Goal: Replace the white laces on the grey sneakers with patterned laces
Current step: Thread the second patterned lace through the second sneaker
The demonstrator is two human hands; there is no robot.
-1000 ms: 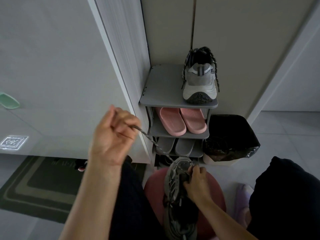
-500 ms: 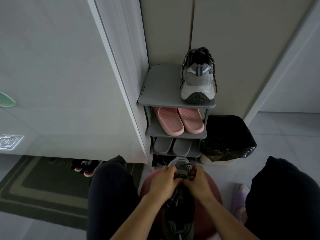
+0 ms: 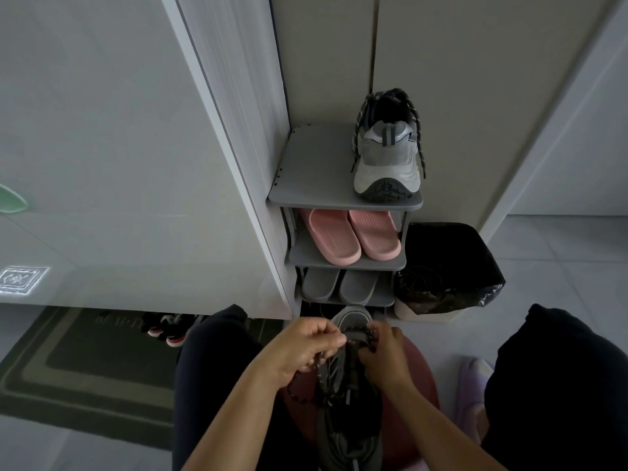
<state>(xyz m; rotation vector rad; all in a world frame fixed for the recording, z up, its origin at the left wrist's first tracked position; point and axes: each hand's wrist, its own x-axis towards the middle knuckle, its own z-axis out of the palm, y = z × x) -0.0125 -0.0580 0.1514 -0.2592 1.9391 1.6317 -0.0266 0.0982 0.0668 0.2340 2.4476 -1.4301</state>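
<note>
A grey sneaker (image 3: 350,399) lies toe-away on a dark red stool (image 3: 418,379) between my knees. My left hand (image 3: 302,348) pinches the patterned lace (image 3: 321,363) at the sneaker's left side near the toe. My right hand (image 3: 382,356) grips the lace at the eyelets on the right side. A loop of the lace hangs below my left hand. The second grey sneaker (image 3: 387,154), laced with a patterned lace, stands heel-out on the top shelf of the grey shoe rack (image 3: 312,178).
Pink slippers (image 3: 353,237) and grey slippers (image 3: 339,283) fill the lower shelves. A bin with a black bag (image 3: 448,266) stands right of the rack. A white door panel (image 3: 136,164) is at left, a dark mat (image 3: 85,362) below it, a purple slipper (image 3: 472,389) at right.
My left hand, raised and pulling the lace taut a second ago, has come down to the sneaker's toe. Both hands now work close together at the eyelets.
</note>
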